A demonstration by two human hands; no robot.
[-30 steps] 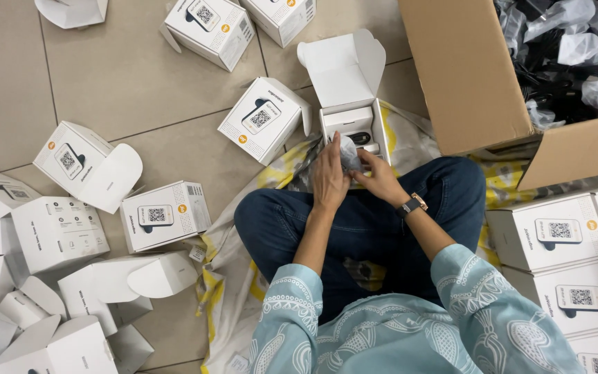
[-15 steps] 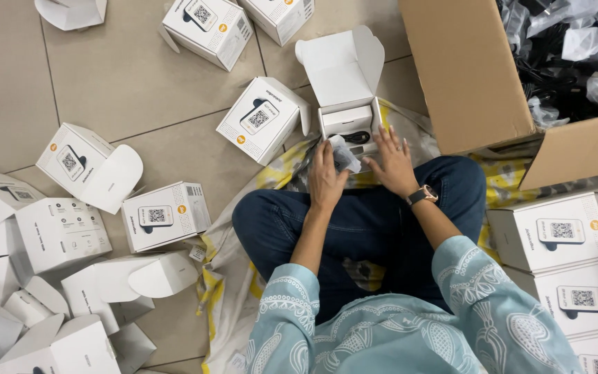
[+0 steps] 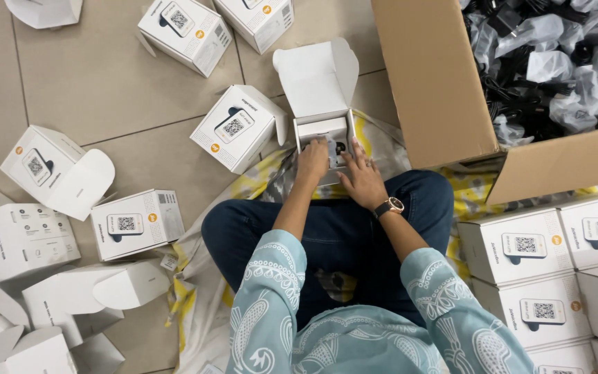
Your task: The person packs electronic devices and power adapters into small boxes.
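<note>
I sit cross-legged on the floor with a small white open box (image 3: 323, 131) in front of my knees, its lid flap raised. My left hand (image 3: 311, 161) presses into the box's left side, fingers on a plastic-wrapped dark item (image 3: 337, 147) inside. My right hand (image 3: 363, 179), with a wristwatch, rests at the box's right edge, fingers spread against that item. Whether either hand truly grips it is hard to tell.
A large brown cardboard carton (image 3: 444, 90) full of bagged dark items stands at the right. Closed white boxes are stacked at the lower right (image 3: 524, 253). Several white boxes, some open, lie on the tiled floor at left (image 3: 136, 223). A yellow patterned cloth (image 3: 195, 291) lies under me.
Both hands have moved forward from my lap into the open box, pushing the wrapped item down inside it.
</note>
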